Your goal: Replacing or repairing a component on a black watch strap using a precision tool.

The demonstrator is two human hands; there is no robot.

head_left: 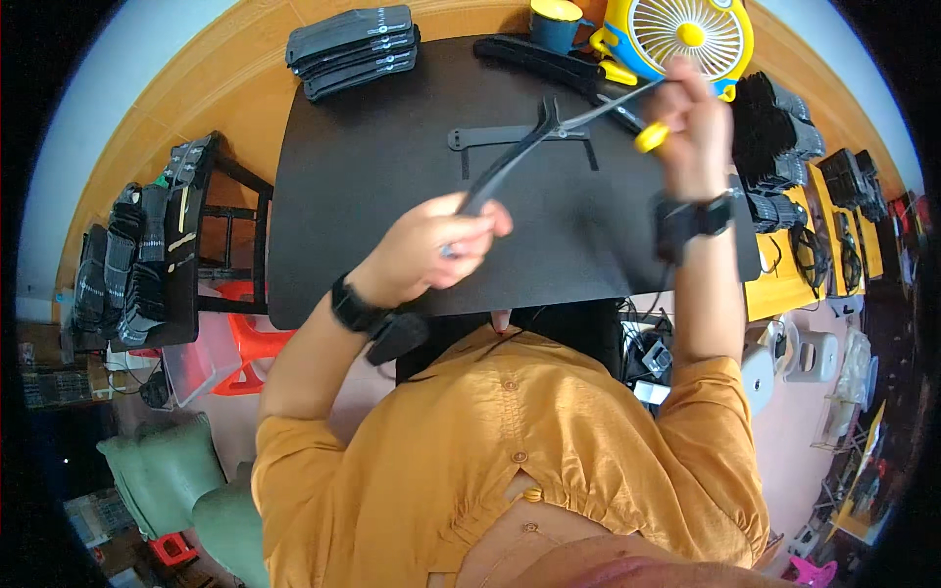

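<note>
My left hand [451, 245] is closed on a long dark strap [507, 165] that rises toward the table's middle. A thinner grey band runs from there up to my right hand [691, 122], which is closed on it and also holds a yellow-handled item [651, 137], blurred and too unclear to identify. Beneath the strap, a flat grey piece [475, 137] with dark strips hanging from it lies on the black table [363, 216]. A small shiny bit shows between my left fingers, too small to name.
Stacked dark pieces [353, 44] sit at the back left, with more on a side stand [123, 265] and at the right [774, 127]. A long black piece [529, 54], a blue-and-yellow mug [556, 29] and a fan [686, 39] line the back. A green seat [167, 470] is lower left.
</note>
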